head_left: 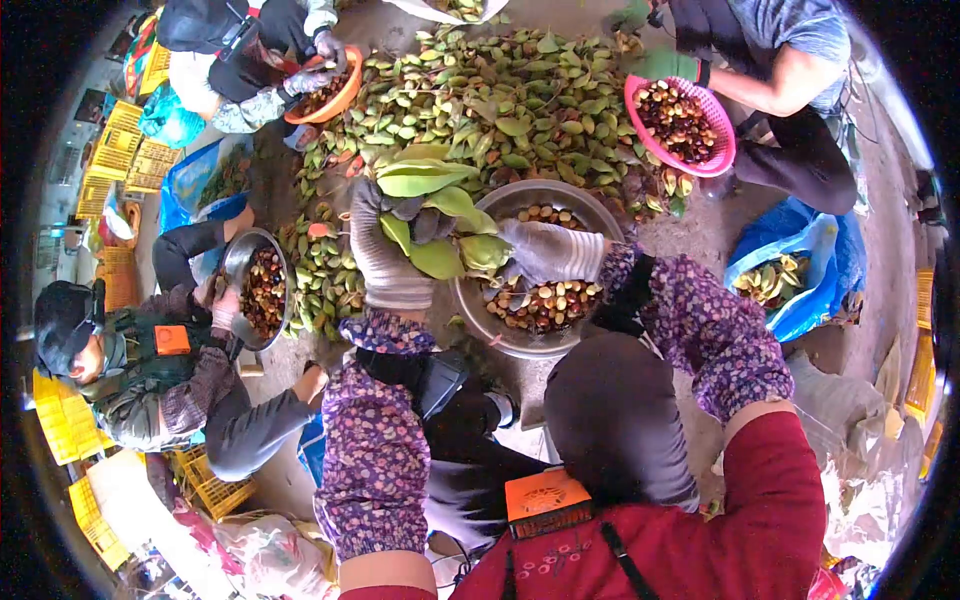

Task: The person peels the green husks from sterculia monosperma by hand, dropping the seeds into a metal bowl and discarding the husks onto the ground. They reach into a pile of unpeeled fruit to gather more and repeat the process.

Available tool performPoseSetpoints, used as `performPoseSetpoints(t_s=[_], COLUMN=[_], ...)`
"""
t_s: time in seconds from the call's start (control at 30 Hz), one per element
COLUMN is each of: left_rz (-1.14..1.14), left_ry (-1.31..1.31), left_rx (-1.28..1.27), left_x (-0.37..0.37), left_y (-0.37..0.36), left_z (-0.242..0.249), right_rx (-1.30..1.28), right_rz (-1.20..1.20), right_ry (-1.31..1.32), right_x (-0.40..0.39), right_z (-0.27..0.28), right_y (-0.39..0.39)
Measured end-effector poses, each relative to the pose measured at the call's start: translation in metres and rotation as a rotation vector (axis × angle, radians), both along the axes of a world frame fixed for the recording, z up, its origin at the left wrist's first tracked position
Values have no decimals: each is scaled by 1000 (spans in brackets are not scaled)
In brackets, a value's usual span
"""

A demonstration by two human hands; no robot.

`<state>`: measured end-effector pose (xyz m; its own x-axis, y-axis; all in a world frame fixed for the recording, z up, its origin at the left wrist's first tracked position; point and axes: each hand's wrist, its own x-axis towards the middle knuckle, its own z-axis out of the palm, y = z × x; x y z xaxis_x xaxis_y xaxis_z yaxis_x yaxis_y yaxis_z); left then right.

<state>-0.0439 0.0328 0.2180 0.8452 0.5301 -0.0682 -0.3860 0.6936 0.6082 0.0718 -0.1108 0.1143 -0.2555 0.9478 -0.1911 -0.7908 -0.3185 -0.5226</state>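
Note:
My left hand (390, 240), in a striped grey glove with dark fingertips, is closed on several green pods (430, 180) left of the metal bowl. My right hand (550, 250), gloved alike, is over the bowl with its fingertips at the right side of the same pods; its fingers are mostly hidden. Under it, the metal bowl (520, 347) holds brown and pale nuts (545, 307).
A large heap of green pods (450, 90) lies ahead. Co-workers sit around it with an orange bowl (348, 98), a pink basket (722, 130) and a metal bowl (238, 262). Blue bags (810, 315) and yellow crates (118, 140) stand at the sides.

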Motion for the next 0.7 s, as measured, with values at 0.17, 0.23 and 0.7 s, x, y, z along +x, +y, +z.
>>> performPoseSetpoints(t_s=[0.17,0.23,0.7], left_rz=[116,154,-27], left_ry=[8,104,-203], left_rx=[0,-62,-213], left_x=[8,7,17], left_y=[-8,-15,-12], left_z=[8,17,-4], right_rx=[164,-40,20], right_rz=[-257,-388,-514], right_ry=[-751,-821,-979], right_x=[13,22,24], right_z=[50,71,95], right_y=[-3,-15,-37])
